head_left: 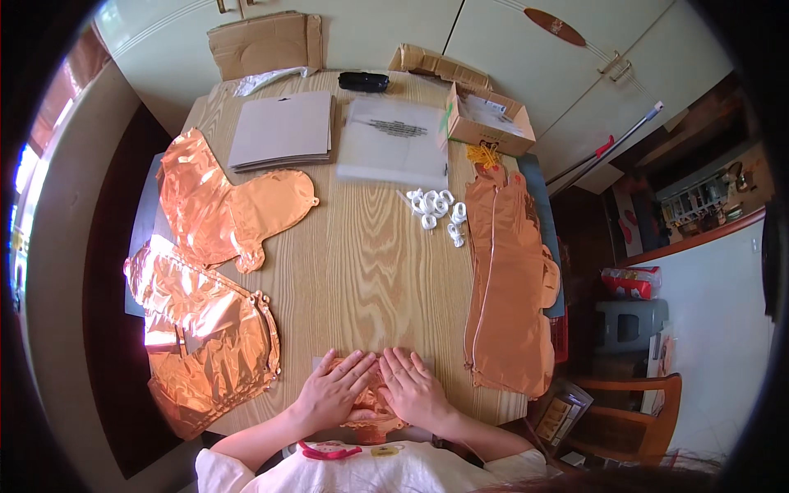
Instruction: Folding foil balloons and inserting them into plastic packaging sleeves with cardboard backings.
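At the table's near edge, my left hand (335,391) lies flat with its fingers stretched out on a folded copper-coloured foil balloon (373,401). Beside it my right hand (415,393) presses the same foil, fingers straight and angled inward, the fingertips of both almost meeting. Much of this foil is hidden beneath my palms. A greyish flat sheet peeks out under it. To the left lie two larger, crinkled copper foil balloons, one farther away (226,205) and one nearer (218,345). A stack of flat copper foil balloons (511,296) runs along the right side.
Toward the back of the wooden table (362,279) are grey-beige cards (281,130), clear plastic bags (390,144), a black pouch (362,81) and a cardboard box (491,122). Coiled white ribbons (431,204) sit right of centre, yellow string (483,154) by the box. A wooden chair (649,419) stands right.
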Motion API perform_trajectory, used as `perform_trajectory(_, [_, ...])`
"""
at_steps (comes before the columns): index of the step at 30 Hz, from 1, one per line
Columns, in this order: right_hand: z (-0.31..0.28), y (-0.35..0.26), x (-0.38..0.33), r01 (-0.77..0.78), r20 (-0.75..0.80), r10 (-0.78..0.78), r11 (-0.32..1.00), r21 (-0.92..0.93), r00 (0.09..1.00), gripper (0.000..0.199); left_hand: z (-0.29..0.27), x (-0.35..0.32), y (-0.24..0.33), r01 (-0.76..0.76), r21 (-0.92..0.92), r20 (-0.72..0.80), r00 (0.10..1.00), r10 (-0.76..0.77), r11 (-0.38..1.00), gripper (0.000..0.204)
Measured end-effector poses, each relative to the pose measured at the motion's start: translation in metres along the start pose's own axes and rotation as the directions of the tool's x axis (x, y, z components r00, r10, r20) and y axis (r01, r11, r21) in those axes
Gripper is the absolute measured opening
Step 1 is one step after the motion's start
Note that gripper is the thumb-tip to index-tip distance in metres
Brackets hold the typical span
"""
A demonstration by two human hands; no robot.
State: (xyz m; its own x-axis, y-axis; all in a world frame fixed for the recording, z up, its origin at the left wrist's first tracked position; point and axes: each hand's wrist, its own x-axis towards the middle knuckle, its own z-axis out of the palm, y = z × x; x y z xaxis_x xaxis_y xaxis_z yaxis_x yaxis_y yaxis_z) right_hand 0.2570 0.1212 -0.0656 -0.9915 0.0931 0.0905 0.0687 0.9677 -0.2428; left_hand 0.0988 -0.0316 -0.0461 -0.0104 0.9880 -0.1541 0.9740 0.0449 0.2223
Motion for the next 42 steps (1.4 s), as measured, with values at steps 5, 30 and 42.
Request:
perform_trajectory(5, [0.0, 0.001, -0.006, -0.009, 0.019, 0.008, 0.999, 0.037, 1.0, 0.058, -0.003, -0.003, 0.003, 0.02, -0.045, 0.015, 1.0, -0.019, 0.999, 0.087])
perform_trajectory(30, [-0.006, 0.003, -0.025, -0.118, 0.033, 0.117, 0.992, 0.033, 0.993, 0.082, 0.005, -0.043, 0.0, 0.308, 0.01, -0.008, 0.951, -0.308, 0.951, 0.095])
perform_trajectory(42, [0.0, 0.005, -0.029, -0.066, 0.021, 0.068, 0.995, -0.077, 0.997, 0.106, -0.028, -0.007, -0.001, 0.107, -0.04, -0.236, 0.965, -0.113, 0.993, 0.065])
